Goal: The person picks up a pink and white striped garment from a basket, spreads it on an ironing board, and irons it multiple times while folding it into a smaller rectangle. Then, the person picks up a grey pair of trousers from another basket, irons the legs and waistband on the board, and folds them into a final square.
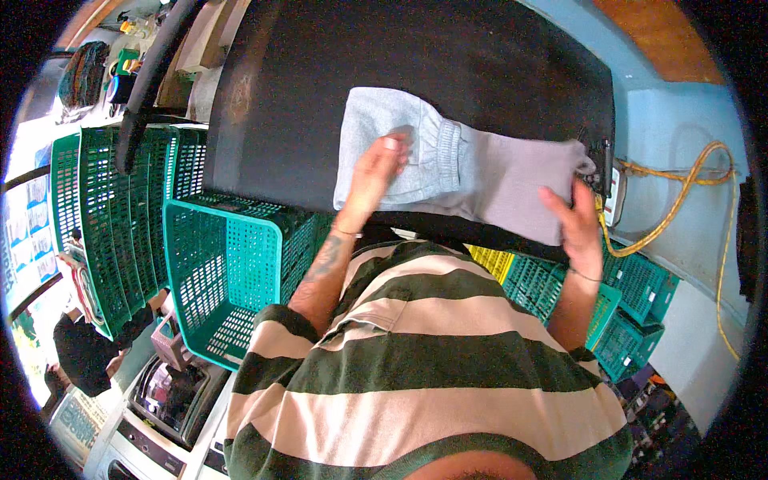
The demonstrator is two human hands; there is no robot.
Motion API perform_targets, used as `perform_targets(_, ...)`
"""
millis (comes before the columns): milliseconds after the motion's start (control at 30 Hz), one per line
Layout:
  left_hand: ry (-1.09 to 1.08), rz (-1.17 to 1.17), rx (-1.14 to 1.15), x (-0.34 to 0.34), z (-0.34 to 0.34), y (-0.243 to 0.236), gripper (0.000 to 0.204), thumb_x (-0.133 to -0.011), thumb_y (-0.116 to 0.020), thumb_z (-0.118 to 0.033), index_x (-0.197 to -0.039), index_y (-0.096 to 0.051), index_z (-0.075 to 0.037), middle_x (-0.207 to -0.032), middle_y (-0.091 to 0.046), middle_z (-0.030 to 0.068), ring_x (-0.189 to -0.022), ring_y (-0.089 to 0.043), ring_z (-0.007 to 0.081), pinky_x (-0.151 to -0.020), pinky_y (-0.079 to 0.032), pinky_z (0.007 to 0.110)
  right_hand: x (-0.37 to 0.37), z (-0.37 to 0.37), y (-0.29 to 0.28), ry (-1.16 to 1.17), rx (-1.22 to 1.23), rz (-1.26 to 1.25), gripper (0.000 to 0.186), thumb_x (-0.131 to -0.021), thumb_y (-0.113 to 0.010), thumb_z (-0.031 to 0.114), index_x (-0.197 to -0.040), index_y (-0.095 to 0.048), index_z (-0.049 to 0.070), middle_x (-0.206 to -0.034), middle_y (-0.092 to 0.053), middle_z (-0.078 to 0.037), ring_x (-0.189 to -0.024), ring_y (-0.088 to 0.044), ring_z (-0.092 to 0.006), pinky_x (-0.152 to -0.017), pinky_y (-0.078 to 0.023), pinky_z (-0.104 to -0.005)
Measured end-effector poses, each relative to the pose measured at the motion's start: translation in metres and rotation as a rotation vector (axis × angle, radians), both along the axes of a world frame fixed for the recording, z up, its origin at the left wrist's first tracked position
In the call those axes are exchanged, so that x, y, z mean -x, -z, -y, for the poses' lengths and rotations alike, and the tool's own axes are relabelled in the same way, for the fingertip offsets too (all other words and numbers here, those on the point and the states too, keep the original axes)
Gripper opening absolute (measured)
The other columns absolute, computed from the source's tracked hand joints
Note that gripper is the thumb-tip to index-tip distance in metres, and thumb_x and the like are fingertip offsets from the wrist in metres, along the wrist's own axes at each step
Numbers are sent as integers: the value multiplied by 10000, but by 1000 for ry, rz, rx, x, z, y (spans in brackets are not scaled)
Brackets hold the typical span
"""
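A pair of folded light grey sweatpants [416, 176] with a gathered elastic waistband lies on the black tabletop [480, 64]. Under its right side a lilac-grey folded garment [520, 180] stretches to the right. My left hand [380, 168] is over the sweatpants, its fingers loosely bent, blurred at the tips and gripping no cloth that I can see. At the lilac-grey garment's right edge, my right hand [578, 224] has its thumb and fingers apart. Whether its fingertips touch the fabric is hard to make out.
A green plastic basket [224, 280] stands at the table's near left, with more green crates [112, 216] beyond it. Other green crates [632, 336] sit at the lower right. A yellow hose [680, 196] loops along the right wall. Another person [84, 352] is at the far left.
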State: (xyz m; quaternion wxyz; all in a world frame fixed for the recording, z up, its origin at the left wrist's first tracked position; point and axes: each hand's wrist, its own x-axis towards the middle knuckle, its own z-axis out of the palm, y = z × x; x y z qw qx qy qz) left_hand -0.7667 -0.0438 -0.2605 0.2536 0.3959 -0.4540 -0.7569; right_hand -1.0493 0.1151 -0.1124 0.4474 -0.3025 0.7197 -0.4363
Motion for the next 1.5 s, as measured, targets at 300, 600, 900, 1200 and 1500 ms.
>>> perform_targets(300, 63, 327, 87, -60, 86, 16, 622, -940, -562, -540, -1178, -571, 35, -886, -654, 123, -803, -641, 201, -705, -521, 398, -93, 87, 87, -313, -22, -572, 375, -981, -576, 273, -1290, -586, 59, -1229, -642, -169, -1034, -663, -326, -872, -544, -432)
perform_targets(600, 91, 1087, 1043, -42, 61, -11, 536, -913, -667, -284, -1287, -479, 51, -1163, -607, 222, -1016, -612, 384, -818, -482, 487, -81, 92, 116, -481, 102, -1209, 572, -862, -672, 358, -1388, -526, 187, -1478, -451, -153, -1389, -335, -410, -1067, -255, -675)
perform_targets(900, 253, 1298, 1292, -4, 13, 10, 654, -968, -475, -524, -1528, -361, -204, -1579, -333, 106, -1463, -272, 343, -1133, -255, 600, 316, -25, 176, 232, -418, -1075, 673, -877, -585, 669, -1010, -629, 10, -755, -642, -147, -664, -635, -285, -595, -503, -430)
perform_targets(1200, -185, 1220, 969, -56, -19, 20, 670, -1011, -452, -442, -1522, -305, -34, -1557, -308, 237, -1459, -241, 415, -1159, -172, 589, 178, 51, 89, -69, -373, -473, 424, -899, -678, 498, -936, -660, 75, -568, -516, 11, -390, -448, -103, -373, -366, -280)
perform_targets(1500, -457, 937, 518, -76, -42, 55, 685, -995, -483, -454, -1481, -352, 11, -1513, -375, 251, -1414, -324, 396, -1146, -200, 507, -123, 214, 80, -1014, 199, -645, 573, -834, -680, 576, -960, -700, 17, -946, -683, -259, -909, -671, -428, -798, -526, -483)
